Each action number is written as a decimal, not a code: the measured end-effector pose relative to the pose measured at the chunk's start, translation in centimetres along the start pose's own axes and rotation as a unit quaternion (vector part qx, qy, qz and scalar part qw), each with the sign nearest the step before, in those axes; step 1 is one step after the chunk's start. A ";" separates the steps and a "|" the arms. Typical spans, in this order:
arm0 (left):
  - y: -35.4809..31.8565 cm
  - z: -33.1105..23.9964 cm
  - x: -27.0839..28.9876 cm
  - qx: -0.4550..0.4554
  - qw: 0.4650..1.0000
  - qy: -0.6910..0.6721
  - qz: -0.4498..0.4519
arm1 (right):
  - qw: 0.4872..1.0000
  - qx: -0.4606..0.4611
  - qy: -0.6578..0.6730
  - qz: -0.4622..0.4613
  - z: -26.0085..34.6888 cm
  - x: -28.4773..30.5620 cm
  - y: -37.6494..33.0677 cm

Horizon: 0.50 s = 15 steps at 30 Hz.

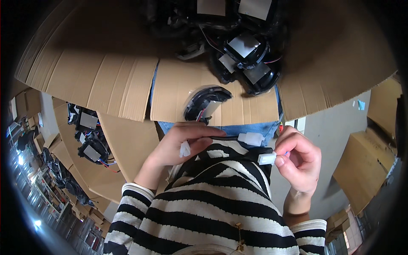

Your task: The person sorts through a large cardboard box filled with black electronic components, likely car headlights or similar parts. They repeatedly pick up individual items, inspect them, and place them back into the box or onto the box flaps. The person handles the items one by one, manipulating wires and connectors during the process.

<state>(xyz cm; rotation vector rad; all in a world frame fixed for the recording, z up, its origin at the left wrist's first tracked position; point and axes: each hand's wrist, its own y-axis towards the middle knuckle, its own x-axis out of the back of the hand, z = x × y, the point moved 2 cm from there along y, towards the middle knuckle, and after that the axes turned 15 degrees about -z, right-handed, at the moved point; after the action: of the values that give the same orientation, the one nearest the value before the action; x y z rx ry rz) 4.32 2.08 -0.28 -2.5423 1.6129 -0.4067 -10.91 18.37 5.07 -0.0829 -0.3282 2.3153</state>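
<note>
My left hand (180, 142) is closed on a black cable (229, 138), thumb and fingers along it. A white plug connector (251, 139) sits at the cable's right end. Against my left palm shows another small white connector (185, 149). Thumb and forefinger of my right hand (299, 159) pinch a third white connector (267, 159), with bluish wire at the fingertips and black cable beside it. The two connectors between my hands are close together but apart. Just beyond my left hand, a curved black part (208, 102) with a silver plate lies on the cardboard, slightly blurred.
Several black parts with silver plates (244, 44) and thin wires are heaped on the cardboard-covered surface (127, 80) ahead. An open carton (123, 157) at the left holds more such parts (91, 153). Another cardboard box (361, 165) stands on the floor at right.
</note>
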 end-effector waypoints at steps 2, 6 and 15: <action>0.0 -0.1 -0.1 -0.035 0.999 0.010 -0.009 | 1.000 0.002 0.003 0.001 0.2 0.1 0.0; 0.0 0.3 -0.1 -0.040 0.999 0.012 -0.008 | 1.000 0.007 -0.023 0.001 0.0 0.5 0.3; -0.5 0.1 -0.3 -0.084 0.996 0.038 -0.014 | 0.982 0.019 -0.189 -0.019 -1.2 1.1 -0.1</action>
<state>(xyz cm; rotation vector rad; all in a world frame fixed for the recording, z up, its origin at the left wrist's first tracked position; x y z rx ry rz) 4.70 2.57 -0.34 -2.7063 1.7064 -0.3901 -11.42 19.44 3.97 0.3839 -0.4695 2.2908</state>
